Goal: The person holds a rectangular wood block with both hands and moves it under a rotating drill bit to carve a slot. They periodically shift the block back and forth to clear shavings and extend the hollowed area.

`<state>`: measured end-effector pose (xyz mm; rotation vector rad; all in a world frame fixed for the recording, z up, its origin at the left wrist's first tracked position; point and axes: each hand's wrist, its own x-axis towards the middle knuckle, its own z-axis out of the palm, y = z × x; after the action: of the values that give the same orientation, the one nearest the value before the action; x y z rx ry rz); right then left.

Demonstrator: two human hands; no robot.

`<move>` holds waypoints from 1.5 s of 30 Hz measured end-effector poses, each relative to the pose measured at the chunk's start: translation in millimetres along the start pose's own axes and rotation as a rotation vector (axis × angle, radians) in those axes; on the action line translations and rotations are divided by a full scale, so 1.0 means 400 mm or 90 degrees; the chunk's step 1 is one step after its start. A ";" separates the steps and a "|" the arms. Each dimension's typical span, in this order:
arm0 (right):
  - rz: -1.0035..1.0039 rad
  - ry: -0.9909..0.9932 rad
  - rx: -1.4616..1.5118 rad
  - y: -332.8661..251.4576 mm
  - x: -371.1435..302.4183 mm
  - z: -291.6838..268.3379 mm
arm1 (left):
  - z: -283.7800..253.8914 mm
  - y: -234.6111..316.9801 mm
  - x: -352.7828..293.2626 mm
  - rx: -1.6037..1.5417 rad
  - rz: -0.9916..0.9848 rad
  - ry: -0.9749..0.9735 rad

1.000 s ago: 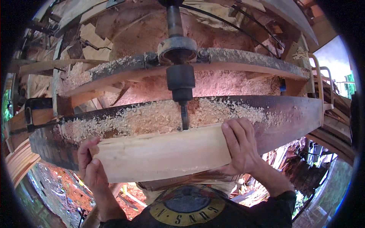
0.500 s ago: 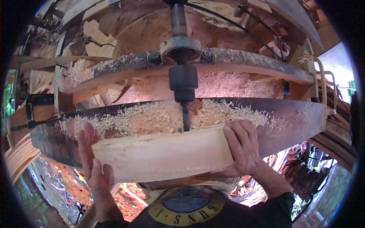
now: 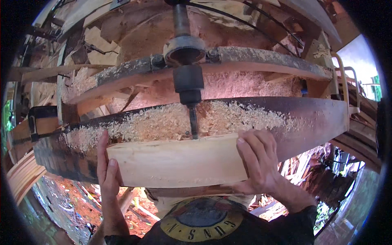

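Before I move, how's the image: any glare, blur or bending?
Head view: glare washes out the bright white opening, upper right; head view: the slim dark metal bit looks smeared near its tip; head view: fisheye distortion bows the edges of the long dark flat table.

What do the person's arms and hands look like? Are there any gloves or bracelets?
No gloves! The left hand and right hand are both bare, and I can't see any rings or bracelets. The forearms are bare too. Higher up there are dark sleeves, part of a dark shirt with a big round yellow-and-grey print on it.
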<state>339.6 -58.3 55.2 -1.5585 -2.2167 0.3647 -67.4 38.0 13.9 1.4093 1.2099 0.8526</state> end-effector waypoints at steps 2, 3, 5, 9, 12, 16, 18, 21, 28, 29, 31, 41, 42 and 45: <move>0.007 0.005 0.007 -0.007 -0.006 0.006 | -0.006 -0.004 -0.011 0.006 -0.009 -0.007; 0.012 0.010 0.015 -0.009 -0.009 0.008 | -0.003 -0.001 -0.009 0.003 -0.007 -0.009; 0.008 0.007 0.017 -0.004 -0.004 0.003 | 0.005 0.007 -0.004 -0.004 0.006 -0.009; -0.009 0.017 -0.010 0.014 0.012 0.005 | 0.011 0.004 -0.006 -0.013 0.010 0.015; 0.006 0.001 0.001 0.008 0.009 -0.001 | 0.008 0.003 0.003 0.016 0.005 0.013; 0.024 0.000 -0.015 -0.013 -0.002 0.000 | -0.008 -0.008 0.008 0.078 0.026 -0.028; 0.035 0.028 0.009 -0.026 -0.024 0.013 | -0.013 0.002 0.007 0.114 0.031 -0.052; 0.030 0.031 -0.013 -0.028 -0.034 0.015 | -0.005 0.007 0.009 0.066 0.021 -0.032; -0.002 0.003 -0.003 0.008 0.005 0.008 | 0.006 0.002 0.009 0.008 0.006 -0.007; 0.004 0.001 -0.011 0.002 -0.001 0.005 | 0.011 0.002 0.009 -0.002 0.005 -0.001; 0.010 -0.003 -0.019 -0.005 -0.011 0.001 | 0.006 0.002 0.003 0.013 0.007 -0.016; 0.021 0.030 -0.042 0.004 -0.026 0.004 | 0.029 0.020 0.014 0.030 0.017 -0.040; 0.024 0.036 -0.047 0.003 -0.033 0.003 | 0.032 0.022 0.014 0.029 0.018 -0.042; 0.017 0.033 -0.016 0.023 -0.013 -0.010 | 0.041 0.026 0.023 0.040 0.011 -0.027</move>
<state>350.6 -60.2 54.0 -1.5944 -2.1712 0.3025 -47.3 43.1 19.6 1.4840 1.2028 0.7980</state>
